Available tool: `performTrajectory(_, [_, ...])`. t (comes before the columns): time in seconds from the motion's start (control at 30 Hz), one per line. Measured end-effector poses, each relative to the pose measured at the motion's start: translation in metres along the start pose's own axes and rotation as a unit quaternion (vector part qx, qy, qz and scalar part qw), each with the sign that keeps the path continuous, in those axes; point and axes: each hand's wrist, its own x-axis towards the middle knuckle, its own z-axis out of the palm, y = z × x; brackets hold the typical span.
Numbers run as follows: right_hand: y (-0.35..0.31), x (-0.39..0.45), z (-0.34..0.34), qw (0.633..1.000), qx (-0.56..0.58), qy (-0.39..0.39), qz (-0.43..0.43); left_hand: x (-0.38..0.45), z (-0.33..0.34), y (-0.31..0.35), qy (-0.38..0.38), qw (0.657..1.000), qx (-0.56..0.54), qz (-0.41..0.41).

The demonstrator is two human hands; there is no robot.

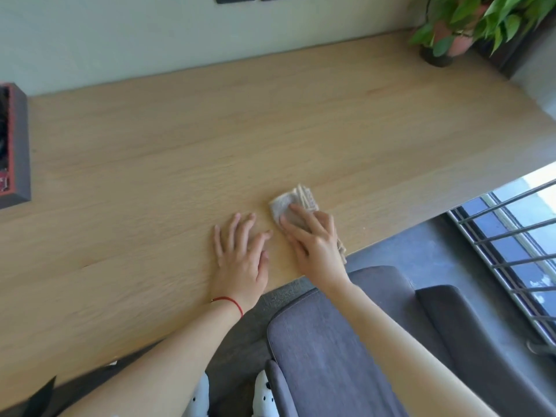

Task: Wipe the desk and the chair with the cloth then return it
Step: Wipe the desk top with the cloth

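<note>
A light wooden desk [180, 139] fills most of the view. Near its front edge lies a small grey cloth [282, 204] with pale fringes. My right hand [313, 242] presses flat on top of the cloth, fingers spread over it. Just to the left, my left hand [240, 254] rests palm down on the bare desk, fingers apart, holding nothing; a red string circles its wrist. Below the desk edge stands the grey upholstered chair [331, 341], partly under my right forearm.
A dark box with a red lining [18, 145] sits at the desk's left edge. A potted plant [451, 34] stands at the back right corner. A railed window [517, 251] runs along the right, above a grey floor [415, 245].
</note>
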Motion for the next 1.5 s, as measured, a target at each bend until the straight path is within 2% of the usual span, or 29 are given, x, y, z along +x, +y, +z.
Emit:
performTrajectory(0.07, [0.019, -0.013, -0.013, 0.998, 0.014, -0.025, -0.051, 0.000, -0.001, 0.001, -0.005, 1.000, 0.003, -0.001])
performTrajectory(0.13, [0.054, -0.013, -0.031, 0.999, -0.018, -0.018, -0.035, 0.000, -0.001, 0.002, -0.010, 1.000, 0.004, -0.005])
performTrajectory(0.27, [0.097, 0.027, -0.042, 0.984, -0.053, 0.072, 0.156, 0.002, 0.001, -0.001, -0.013, 1.000, 0.000, -0.012])
performTrajectory(0.33, [0.084, 0.044, -0.032, 0.976, -0.072, 0.071, 0.192, 0.002, 0.002, -0.003, -0.009, 1.000, -0.002, -0.009])
performTrajectory(0.4, [0.059, 0.047, -0.021, 0.985, -0.075, 0.044, 0.146, 0.000, 0.003, -0.002, -0.008, 1.000, -0.002, -0.010])
performTrajectory(0.53, [0.011, 0.001, -0.005, 0.999, -0.026, -0.021, -0.009, -0.001, 0.000, 0.000, -0.013, 1.000, -0.014, -0.016])
performTrajectory(0.63, [0.029, -0.033, -0.028, 0.992, 0.006, -0.078, -0.095, 0.001, -0.002, 0.000, -0.010, 1.000, -0.024, -0.015])
performTrajectory(0.67, [0.048, -0.033, -0.039, 0.992, -0.002, -0.078, -0.098, 0.001, -0.003, -0.001, -0.009, 0.999, -0.031, -0.016])
performTrajectory(0.73, [0.089, -0.019, -0.059, 0.998, -0.031, -0.044, -0.036, 0.002, -0.003, -0.002, -0.004, 0.999, -0.042, -0.015])
performTrajectory(0.8, [0.117, 0.006, -0.066, 0.996, -0.049, 0.002, 0.072, 0.003, -0.002, -0.002, -0.001, 0.999, -0.038, -0.012])
performTrajectory(0.87, [0.111, 0.026, -0.055, 0.981, -0.075, 0.032, 0.174, 0.003, 0.000, -0.003, -0.002, 0.999, -0.032, -0.010])
performTrajectory(0.9, [0.099, 0.031, -0.044, 0.976, -0.093, 0.028, 0.193, 0.002, 0.001, -0.004, -0.002, 1.000, -0.030, -0.009])
performTrajectory(0.97, [0.065, 0.030, -0.025, 0.982, -0.098, 0.016, 0.162, 0.001, 0.003, -0.004, -0.001, 1.000, -0.024, -0.009])
performTrajectory(1.1, [0.003, -0.004, -0.006, 0.999, -0.040, -0.028, 0.009, 0.001, 0.004, -0.004, 0.008, 1.000, -0.016, -0.008])
performTrajectory(1.2, [0.014, -0.031, -0.022, 0.995, -0.017, -0.074, -0.062, 0.001, 0.005, -0.005, 0.005, 1.000, -0.014, -0.008])
performTrajectory(1.27, [0.044, -0.030, -0.039, 0.997, -0.050, -0.052, -0.019, 0.001, 0.004, -0.005, 0.001, 1.000, -0.017, -0.008])
performTrajectory(1.33, [0.070, -0.014, -0.049, 0.992, -0.063, 0.007, 0.113, 0.002, 0.003, -0.005, -0.006, 1.000, -0.019, -0.008])
performTrajectory(1.4, [0.073, 0.011, -0.045, 0.966, -0.062, 0.050, 0.245, 0.003, 0.003, -0.006, -0.008, 1.000, -0.018, -0.007])
performTrajectory(1.43, [0.064, 0.020, -0.038, 0.959, -0.071, 0.045, 0.272, 0.003, 0.003, -0.006, -0.008, 1.000, -0.017, -0.007])
performTrajectory(1.5, [0.037, 0.024, -0.021, 0.967, -0.096, 0.016, 0.235, 0.003, 0.003, -0.006, -0.004, 1.000, -0.019, -0.007])
